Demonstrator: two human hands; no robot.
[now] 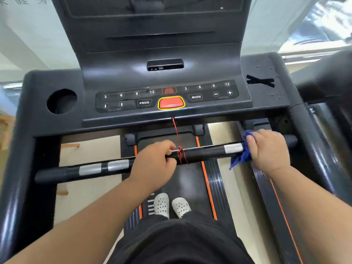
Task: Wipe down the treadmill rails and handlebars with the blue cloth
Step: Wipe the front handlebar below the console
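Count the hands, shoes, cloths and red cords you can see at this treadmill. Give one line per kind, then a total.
Hands: 2 (left hand grips the handlebar; right hand holds the blue cloth)
Shoes: 2 (left shoe, right shoe)
Cloths: 1
Red cords: 1 (red cord)
Total: 6

Two hands on show: the left hand (pixel 152 162) and the right hand (pixel 268 149). One blue cloth (pixel 241 159), under the right hand. One handlebar (pixel 205 152) runs beneath both. Three silver plates on it: two (pixel 90 169) (pixel 118 165) out past the left hand, one (pixel 233 148) just inside the right. One red cord (pixel 177 134), knotted beside the left hand. Two white shoes (pixel 161 204) (pixel 181 206) below it. Beyond the hands: one red button (pixel 171 102), eight number keys (pixel 121 95), one cup hole (pixel 62 101), two crossed black tape strips (pixel 260 81)
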